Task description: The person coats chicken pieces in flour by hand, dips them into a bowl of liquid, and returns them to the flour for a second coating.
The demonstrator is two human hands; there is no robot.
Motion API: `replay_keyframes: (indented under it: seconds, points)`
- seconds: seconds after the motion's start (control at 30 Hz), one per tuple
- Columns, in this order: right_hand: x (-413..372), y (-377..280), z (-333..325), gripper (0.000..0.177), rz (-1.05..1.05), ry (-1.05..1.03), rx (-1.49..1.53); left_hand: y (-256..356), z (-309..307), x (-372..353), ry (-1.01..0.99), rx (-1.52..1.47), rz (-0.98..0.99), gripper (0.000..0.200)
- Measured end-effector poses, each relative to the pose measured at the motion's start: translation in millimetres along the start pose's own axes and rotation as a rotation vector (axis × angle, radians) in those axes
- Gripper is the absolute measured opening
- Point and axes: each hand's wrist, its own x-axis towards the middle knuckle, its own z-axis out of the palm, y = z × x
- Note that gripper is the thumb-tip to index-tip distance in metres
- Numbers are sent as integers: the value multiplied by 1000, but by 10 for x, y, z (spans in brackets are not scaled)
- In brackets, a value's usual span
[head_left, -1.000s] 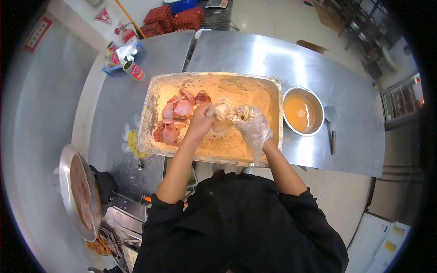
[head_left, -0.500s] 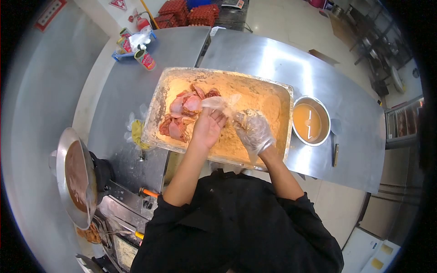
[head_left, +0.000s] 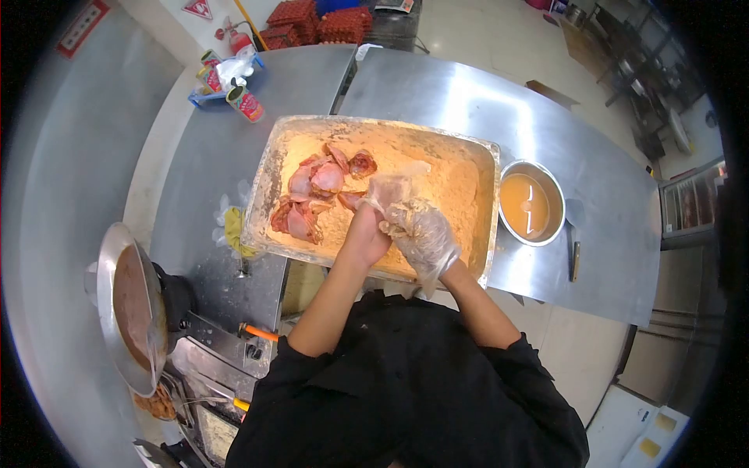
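Note:
My left hand point(head_left: 370, 232) reaches over the tray with a bare wrist and palm edge. A clear plastic glove point(head_left: 388, 189) covers its outstretched fingers, whose outline is blurred by the film. My right hand point(head_left: 424, 234) wears a clear glove caked with flour and presses against the left, its fingers closed on the plastic glove's edge. Below both hands lies a large metal tray point(head_left: 493, 210) of orange-tinted flour point(head_left: 445, 168). Several pieces of raw reddish meat point(head_left: 326, 178) lie on the flour at the tray's left, one close to my left fingers.
A metal bowl of yellowish liquid point(head_left: 524, 204) stands right of the tray, beside a dark-handled utensil point(head_left: 576, 261). At left are a yellow-green cloth point(head_left: 234, 228) and a wok of brown liquid point(head_left: 129, 304). Cans point(head_left: 246, 104) stand at the back left of the steel table.
The plastic glove has gone from hanging at my left fingertips to covering the fingers. My right hand has moved left and down against my left hand. A meat piece by the left fingers is more visible.

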Motion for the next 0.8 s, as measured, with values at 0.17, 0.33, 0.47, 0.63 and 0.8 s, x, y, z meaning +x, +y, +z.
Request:
replay_keyframes:
  seconds: [0.17, 0.33, 0.47, 0.63, 0.8]
  points:
    - [-58, -11, 27, 20, -84, 4, -19, -84, -209, 139, 28, 95, 18, 32]
    - [-133, -37, 99, 17, -48, -157, -19, -92, -382, 126, -40, -11, -39, 33]
    - [-149, 50, 61, 18, -136, 10, -61, 120, -58, -125, -79, -131, -90, 41]
    - [-127, -86, -73, 20, -123, -2, -83, 81, -438, -48, -74, 110, 25, 40]
    - [-110, -50, 54, 21, 102, -31, 111, 26, -313, -33, 169, 507, 57, 32]
